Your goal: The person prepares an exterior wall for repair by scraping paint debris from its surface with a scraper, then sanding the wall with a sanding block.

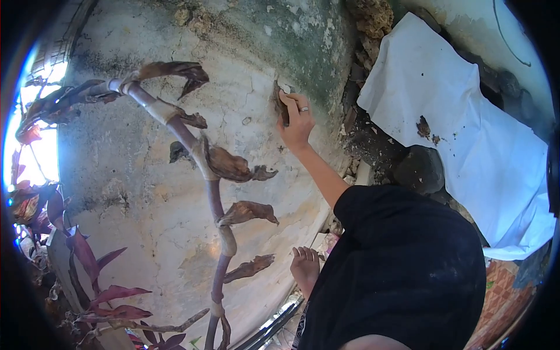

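Note:
My right hand (297, 119), wearing a ring, is closed around a dark brown, flat piece (280, 105) and presses it against the stained, cracked wall (233, 111). What exactly the piece is cannot be made out. My left hand (305, 269) is beside the black shirt (402, 262), low in the view, with its fingers slightly curled and apart and nothing visible in them. A thick plant stem (216, 201) with dry brown leaves stands in front of the wall, left of both hands.
White cloth (455, 134) lies over dark rocks (420, 169) at the right, with brown crumbs on it. Purple-leaved plants (84, 254) grow at the lower left beside bright light. Patterned reddish tiles (501, 291) show at the lower right.

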